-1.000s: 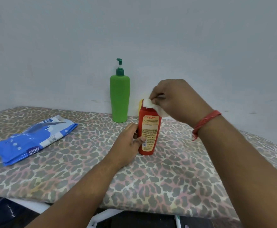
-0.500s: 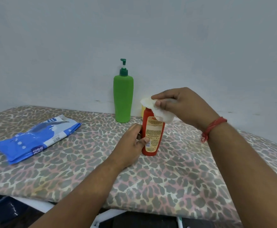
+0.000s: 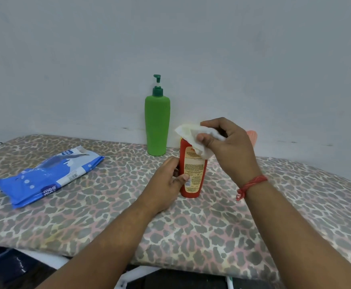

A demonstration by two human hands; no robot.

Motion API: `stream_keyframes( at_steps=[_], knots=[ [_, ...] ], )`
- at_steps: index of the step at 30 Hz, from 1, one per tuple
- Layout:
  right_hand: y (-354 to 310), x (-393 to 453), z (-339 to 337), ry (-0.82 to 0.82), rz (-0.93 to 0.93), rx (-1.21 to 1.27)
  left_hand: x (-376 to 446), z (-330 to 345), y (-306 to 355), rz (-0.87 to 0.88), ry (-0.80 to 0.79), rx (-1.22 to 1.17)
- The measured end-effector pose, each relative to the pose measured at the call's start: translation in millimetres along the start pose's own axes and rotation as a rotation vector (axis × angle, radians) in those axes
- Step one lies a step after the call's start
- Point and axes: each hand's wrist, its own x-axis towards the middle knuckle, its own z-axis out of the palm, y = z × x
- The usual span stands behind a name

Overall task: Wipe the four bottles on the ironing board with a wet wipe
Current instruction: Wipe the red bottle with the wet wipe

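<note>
Wiping is under way on the red bottle point(image 3: 192, 174), which stands upright near the middle of the ironing board point(image 3: 212, 226). The left hand point(image 3: 166, 184) steadies it low down, thumb on the label and fingers curled round the side. The right hand point(image 3: 228, 147) pinches a white wet wipe point(image 3: 193, 140) between thumb and fingers; the wipe drapes over the bottle's cap and upper shoulder, so the work seems to be at the top of this bottle, with its lower body likely yet to be rubbed.

Just behind, against the wall, the green pump bottle point(image 3: 157, 124) stands upright and apart from the red one. A sliver of something yellow shows at the red bottle's far side, and a pinkish rounded top point(image 3: 252, 137) peeks out past the right hand; these may be the other two bottles, though too little shows to be sure. Whether any of them has been wiped cannot be told, so at most the task looks partly done, with several bottles probably left.

Well to the left lies the blue wipes packet point(image 3: 49, 176), flat on the board.
</note>
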Motion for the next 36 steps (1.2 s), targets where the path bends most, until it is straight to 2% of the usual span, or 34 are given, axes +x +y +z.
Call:
stream_keyframes(
  at_steps=[3,5,9,11,13,16,19,21,22,26,29,32,36],
  knots=[
    [-1,2,-2,-0.175,0.093,0.254,1,0,-1,0.004,-0.004,-0.007],
    [-1,3,-5,-0.171,0.100,0.296,1,1,-1,0.007,-0.008,-0.004],
    [4,1,1,0.069,-0.032,-0.038,3,1,-2,0.004,-0.005,-0.005],
    [-2,4,0,0.047,-0.160,-0.197,2,1,-2,0.010,0.001,-0.008],
    [-18,13,-5,-0.177,-0.205,-0.306,1,2,-3,0.018,-0.005,-0.002],
    [-46,34,-7,-0.570,-0.160,-0.544,1,3,-1,0.008,-0.015,-0.016],
    [-57,49,-1,-0.710,-0.134,-0.661,2,3,-1,-0.008,-0.018,-0.029],
    [-51,48,0,-0.658,-0.108,-0.584,2,2,0,-0.004,-0.018,-0.033],
    [-45,44,1,-0.582,-0.095,-0.500,2,2,-1,0.001,-0.017,-0.030],
    [-15,15,11,-0.166,-0.072,-0.083,3,3,-3,0.027,-0.012,-0.017],
    [-4,2,13,-0.061,-0.012,0.169,2,3,-2,0.020,-0.010,-0.017],
    [0,-2,6,-0.028,0.011,0.210,2,3,-2,0.015,-0.007,-0.012],
    [12,-11,0,0.106,-0.053,0.081,3,2,-1,0.001,-0.015,-0.027]
  ],
)
